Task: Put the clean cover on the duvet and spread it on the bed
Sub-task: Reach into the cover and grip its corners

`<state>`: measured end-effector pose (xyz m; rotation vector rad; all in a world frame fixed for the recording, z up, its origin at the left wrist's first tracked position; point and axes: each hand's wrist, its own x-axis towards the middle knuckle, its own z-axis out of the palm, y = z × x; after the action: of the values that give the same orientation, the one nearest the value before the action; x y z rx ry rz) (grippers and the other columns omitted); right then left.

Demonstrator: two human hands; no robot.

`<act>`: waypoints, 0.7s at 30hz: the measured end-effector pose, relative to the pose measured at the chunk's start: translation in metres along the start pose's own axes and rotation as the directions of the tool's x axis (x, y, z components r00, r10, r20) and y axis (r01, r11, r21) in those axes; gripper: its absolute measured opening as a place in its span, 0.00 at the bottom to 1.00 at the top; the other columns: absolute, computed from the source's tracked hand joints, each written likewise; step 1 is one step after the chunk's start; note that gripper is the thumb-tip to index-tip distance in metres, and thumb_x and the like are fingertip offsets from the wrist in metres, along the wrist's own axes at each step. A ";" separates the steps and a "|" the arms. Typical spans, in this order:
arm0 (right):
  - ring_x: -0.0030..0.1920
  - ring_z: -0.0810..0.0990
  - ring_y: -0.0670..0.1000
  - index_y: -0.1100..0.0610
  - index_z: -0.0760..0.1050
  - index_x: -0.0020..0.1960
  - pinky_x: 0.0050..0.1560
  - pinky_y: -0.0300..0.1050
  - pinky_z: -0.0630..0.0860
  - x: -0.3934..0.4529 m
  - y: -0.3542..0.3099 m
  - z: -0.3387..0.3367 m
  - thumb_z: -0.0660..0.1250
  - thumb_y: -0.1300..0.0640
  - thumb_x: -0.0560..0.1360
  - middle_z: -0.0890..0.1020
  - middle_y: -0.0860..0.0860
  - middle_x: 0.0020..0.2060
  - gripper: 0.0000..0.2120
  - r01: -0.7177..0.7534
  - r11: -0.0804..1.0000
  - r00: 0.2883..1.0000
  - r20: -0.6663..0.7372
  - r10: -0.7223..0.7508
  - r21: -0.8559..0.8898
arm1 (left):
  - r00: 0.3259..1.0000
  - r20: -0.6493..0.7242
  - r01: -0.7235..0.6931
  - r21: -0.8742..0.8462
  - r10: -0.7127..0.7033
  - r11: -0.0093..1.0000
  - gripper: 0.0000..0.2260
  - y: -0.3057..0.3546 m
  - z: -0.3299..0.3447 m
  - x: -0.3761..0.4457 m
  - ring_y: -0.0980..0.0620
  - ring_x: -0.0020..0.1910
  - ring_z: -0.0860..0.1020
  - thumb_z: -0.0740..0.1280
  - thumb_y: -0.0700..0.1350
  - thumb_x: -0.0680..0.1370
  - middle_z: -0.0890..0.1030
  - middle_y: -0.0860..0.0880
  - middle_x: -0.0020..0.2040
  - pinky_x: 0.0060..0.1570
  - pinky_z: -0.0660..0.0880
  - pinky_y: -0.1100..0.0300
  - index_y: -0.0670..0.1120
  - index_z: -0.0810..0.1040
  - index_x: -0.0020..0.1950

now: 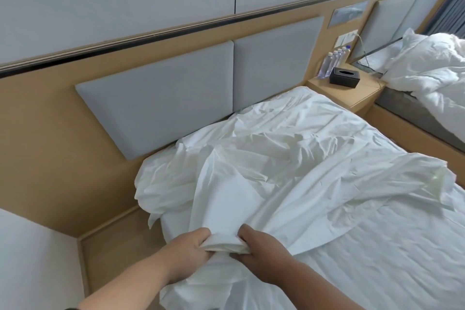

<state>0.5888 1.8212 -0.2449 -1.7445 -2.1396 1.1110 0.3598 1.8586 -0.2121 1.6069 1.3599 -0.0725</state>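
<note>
A crumpled white duvet cover point(276, 158) lies spread over the head end of the bed point(390, 259), reaching up to the grey padded headboard point(161, 98). At the near left edge of the bed, my left hand point(188, 251) and my right hand point(261, 251) both grip a bunched fold of the cover between them, fingers curled into the cloth. The fabric rises from my hands in a taut ridge toward the headboard. The duvet itself cannot be told apart from the white bedding.
A wooden nightstand point(352, 93) stands right of the bed with several water bottles point(332, 60) and a black tissue box point(344, 77). A second bed with rumpled white bedding point(432, 70) lies at far right. A narrow wooden floor strip point(120, 241) runs along the bed's left.
</note>
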 end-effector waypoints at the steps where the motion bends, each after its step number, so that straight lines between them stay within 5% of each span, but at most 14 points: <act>1: 0.41 0.72 0.50 0.47 0.62 0.49 0.42 0.48 0.68 0.001 -0.001 -0.003 0.67 0.37 0.76 0.74 0.42 0.39 0.18 -0.020 1.000 1.000 0.014 0.020 0.012 | 0.999 0.041 0.005 0.100 -0.009 0.995 0.19 0.002 -0.002 -0.001 0.56 0.42 0.77 0.66 0.66 0.69 0.80 0.51 0.43 0.43 0.72 0.58 0.53 0.72 0.46; 3: 0.40 0.73 0.48 0.45 0.63 0.51 0.41 0.47 0.69 0.003 -0.004 -0.010 0.69 0.32 0.68 0.75 0.43 0.40 0.24 -0.060 0.998 0.996 0.073 0.060 0.000 | 0.990 0.109 0.034 0.407 -0.086 0.913 0.21 0.005 -0.003 -0.001 0.56 0.42 0.75 0.68 0.68 0.65 0.76 0.56 0.42 0.40 0.70 0.58 0.55 0.68 0.45; 5: 0.43 0.74 0.50 0.45 0.65 0.54 0.42 0.48 0.69 0.007 -0.010 -0.011 0.70 0.30 0.64 0.76 0.45 0.44 0.28 -0.060 0.989 0.986 0.146 0.079 -0.133 | 0.983 0.100 0.066 0.585 -0.153 0.809 0.11 0.007 0.000 0.002 0.52 0.46 0.76 0.67 0.58 0.71 0.74 0.56 0.44 0.41 0.70 0.57 0.56 0.69 0.44; 6: 0.46 0.75 0.52 0.45 0.68 0.54 0.43 0.48 0.69 0.010 -0.014 -0.009 0.70 0.32 0.66 0.77 0.46 0.46 0.25 -0.041 0.974 0.982 0.170 0.080 -0.221 | 0.984 0.064 0.090 0.617 -0.164 0.782 0.03 0.009 0.001 0.003 0.51 0.47 0.76 0.64 0.51 0.74 0.74 0.55 0.44 0.42 0.71 0.58 0.54 0.71 0.45; 8: 0.52 0.78 0.56 0.49 0.73 0.52 0.46 0.47 0.68 0.018 -0.018 -0.002 0.67 0.39 0.74 0.79 0.50 0.50 0.16 -0.029 0.947 0.984 0.160 0.084 -0.321 | 0.990 -0.053 0.135 0.642 -0.131 0.755 0.07 0.006 0.000 0.005 0.49 0.47 0.76 0.57 0.41 0.76 0.73 0.53 0.44 0.42 0.70 0.58 0.51 0.72 0.45; 11: 0.56 0.77 0.56 0.52 0.77 0.51 0.50 0.47 0.71 0.025 -0.018 -0.003 0.62 0.42 0.79 0.78 0.52 0.51 0.14 -0.041 0.963 0.996 0.064 0.060 -0.268 | 0.986 -0.160 0.046 0.516 0.043 0.855 0.08 -0.005 -0.009 0.010 0.50 0.47 0.74 0.55 0.39 0.76 0.73 0.51 0.47 0.40 0.68 0.58 0.51 0.68 0.42; 15: 0.52 0.76 0.56 0.49 0.67 0.44 0.48 0.48 0.70 0.027 -0.014 -0.011 0.62 0.44 0.80 0.75 0.49 0.46 0.11 0.016 0.986 0.999 0.035 -0.010 -0.168 | 0.977 -0.191 -0.040 0.256 0.091 0.966 0.04 -0.010 -0.014 0.007 0.55 0.37 0.71 0.59 0.43 0.76 0.77 0.52 0.41 0.36 0.65 0.60 0.49 0.70 0.41; 21: 0.44 0.78 0.46 0.45 0.68 0.50 0.41 0.42 0.72 0.016 -0.008 -0.022 0.71 0.36 0.67 0.80 0.43 0.44 0.20 -0.028 0.994 0.997 0.075 0.020 0.105 | 0.995 0.021 -0.100 -0.018 0.101 0.995 0.15 0.007 -0.015 -0.009 0.59 0.44 0.80 0.69 0.62 0.70 0.83 0.56 0.46 0.48 0.77 0.56 0.54 0.80 0.49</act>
<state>0.5900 1.8448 -0.2291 -1.7129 -2.0646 1.2895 0.3545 1.8633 -0.1948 1.6533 1.2577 -0.0183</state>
